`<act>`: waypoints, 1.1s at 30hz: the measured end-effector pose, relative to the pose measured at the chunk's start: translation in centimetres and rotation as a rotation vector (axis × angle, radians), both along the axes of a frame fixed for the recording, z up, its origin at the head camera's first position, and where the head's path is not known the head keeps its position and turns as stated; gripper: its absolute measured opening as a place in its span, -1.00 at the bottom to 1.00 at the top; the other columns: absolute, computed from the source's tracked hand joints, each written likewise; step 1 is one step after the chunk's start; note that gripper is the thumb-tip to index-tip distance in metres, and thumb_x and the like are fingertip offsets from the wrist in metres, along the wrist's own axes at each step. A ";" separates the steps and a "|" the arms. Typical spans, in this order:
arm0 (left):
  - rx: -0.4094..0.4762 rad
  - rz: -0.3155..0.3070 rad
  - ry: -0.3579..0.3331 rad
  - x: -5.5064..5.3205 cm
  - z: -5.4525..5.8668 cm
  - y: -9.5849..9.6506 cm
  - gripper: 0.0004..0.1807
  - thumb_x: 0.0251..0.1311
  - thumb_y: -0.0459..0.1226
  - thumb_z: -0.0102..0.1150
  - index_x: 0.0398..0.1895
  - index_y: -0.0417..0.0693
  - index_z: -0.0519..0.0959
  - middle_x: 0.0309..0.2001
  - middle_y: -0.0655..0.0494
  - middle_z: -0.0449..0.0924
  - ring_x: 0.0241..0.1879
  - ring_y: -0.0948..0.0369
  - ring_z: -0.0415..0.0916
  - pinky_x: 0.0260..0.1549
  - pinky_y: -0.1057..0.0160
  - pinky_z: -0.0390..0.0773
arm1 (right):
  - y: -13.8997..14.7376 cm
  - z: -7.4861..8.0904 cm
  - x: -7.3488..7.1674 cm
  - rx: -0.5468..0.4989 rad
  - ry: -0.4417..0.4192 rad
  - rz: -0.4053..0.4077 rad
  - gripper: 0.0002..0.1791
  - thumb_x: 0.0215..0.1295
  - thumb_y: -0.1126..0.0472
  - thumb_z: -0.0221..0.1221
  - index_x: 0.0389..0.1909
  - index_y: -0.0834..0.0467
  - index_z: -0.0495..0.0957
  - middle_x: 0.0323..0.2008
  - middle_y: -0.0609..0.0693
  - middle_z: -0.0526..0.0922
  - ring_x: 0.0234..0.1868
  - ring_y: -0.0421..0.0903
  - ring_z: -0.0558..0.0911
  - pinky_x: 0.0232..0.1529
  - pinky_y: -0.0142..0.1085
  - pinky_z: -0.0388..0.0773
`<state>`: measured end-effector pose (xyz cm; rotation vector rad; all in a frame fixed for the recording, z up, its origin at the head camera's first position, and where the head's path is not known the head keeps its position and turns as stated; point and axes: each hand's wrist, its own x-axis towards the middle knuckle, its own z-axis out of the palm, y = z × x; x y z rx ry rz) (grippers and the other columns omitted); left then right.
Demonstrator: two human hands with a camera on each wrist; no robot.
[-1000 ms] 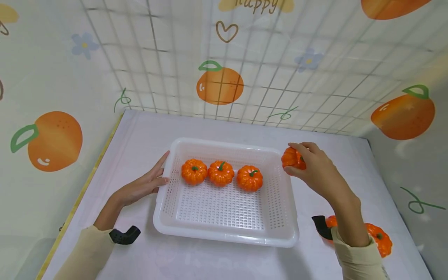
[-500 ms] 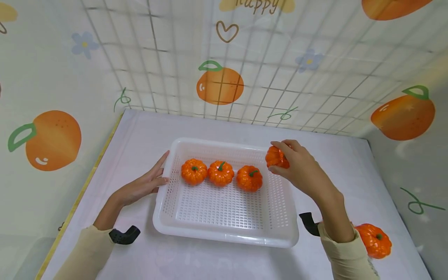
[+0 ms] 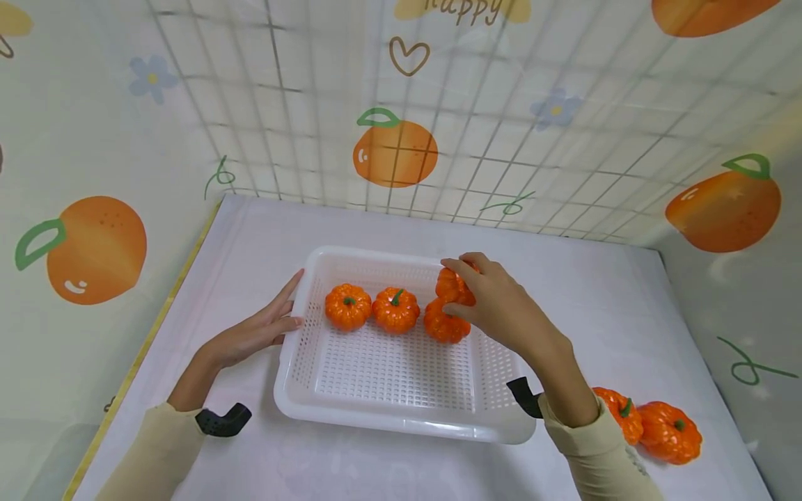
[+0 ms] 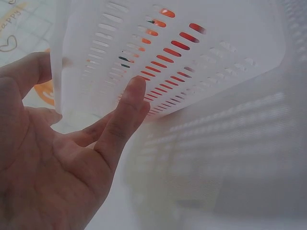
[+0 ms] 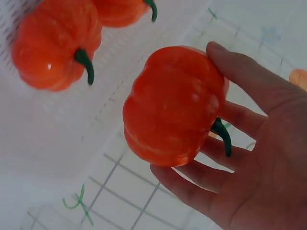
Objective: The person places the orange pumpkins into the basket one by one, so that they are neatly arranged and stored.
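Observation:
My right hand [image 3: 504, 303] grips a small orange pumpkin [image 5: 172, 108] with a green stem, fingers and thumb around its sides. It is over the right part of a white plastic basket [image 3: 407, 430] with slotted walls. Inside the basket, three like pumpkins stand in a row: a left one [image 3: 347, 307], a middle one [image 3: 395, 310] and a right one [image 3: 446, 323]. The held pumpkin overlaps the right one in the head view. My left hand [image 3: 253, 336] rests against the basket's left side with fingers extended; in the left wrist view, fingertips touch the slotted outer wall [image 4: 201, 57].
Two more orange pumpkins, one nearer [image 3: 622, 415] and one farther right [image 3: 672, 433], sit on the white tabletop [image 3: 376, 466] beside my right forearm. Behind the table rises a grid wall [image 3: 476, 139] covered by a sheet with printed oranges.
My right hand has carried the pumpkin leftward, from beyond the basket's right rim to above its interior. The left hand and the basket stay where they were.

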<state>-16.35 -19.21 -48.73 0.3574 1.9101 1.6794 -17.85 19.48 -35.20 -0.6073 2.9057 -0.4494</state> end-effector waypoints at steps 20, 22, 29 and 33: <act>0.002 0.004 -0.004 0.0 0.2 0.0 -0.13 0.49 -0.09 -0.02 0.50 0.78 -0.37 0.59 0.03 -0.23 0.45 -0.11 0.11 0.30 -0.32 0.17 | -4.9 -1.6 0.5 0.029 -0.040 0.171 -0.25 0.16 0.07 0.44 0.38 0.00 0.41 0.27 0.06 0.40 0.23 0.08 0.42 0.14 -0.03 0.55; 0.003 0.002 -0.002 0.0 0.2 -0.1 -0.13 0.48 -0.09 -0.02 0.50 0.78 -0.38 0.59 0.04 -0.24 0.45 -0.11 0.10 0.30 -0.33 0.17 | -5.2 -1.8 0.5 0.032 -0.039 0.192 -0.26 0.16 0.08 0.44 0.37 0.00 0.42 0.26 0.06 0.41 0.21 0.08 0.44 0.12 -0.04 0.56; 0.007 0.000 0.005 -0.1 0.2 -0.1 -0.13 0.48 -0.08 -0.01 0.50 0.79 -0.36 0.60 0.09 -0.25 0.45 -0.09 0.11 0.30 -0.32 0.18 | -6.1 -2.4 0.8 0.039 -0.011 0.285 -0.28 0.14 0.09 0.46 0.34 0.03 0.44 0.22 0.06 0.45 0.16 0.06 0.50 0.11 -0.10 0.56; 0.013 -0.008 0.013 -0.1 0.3 -0.1 -0.13 0.49 -0.09 -0.02 0.51 0.76 -0.38 0.60 0.08 -0.25 0.44 -0.10 0.14 0.29 -0.31 0.20 | -6.7 -2.8 1.0 0.050 0.001 0.325 -0.29 0.16 0.05 0.44 0.34 0.04 0.44 0.23 0.01 0.44 0.19 0.02 0.49 0.14 -0.13 0.53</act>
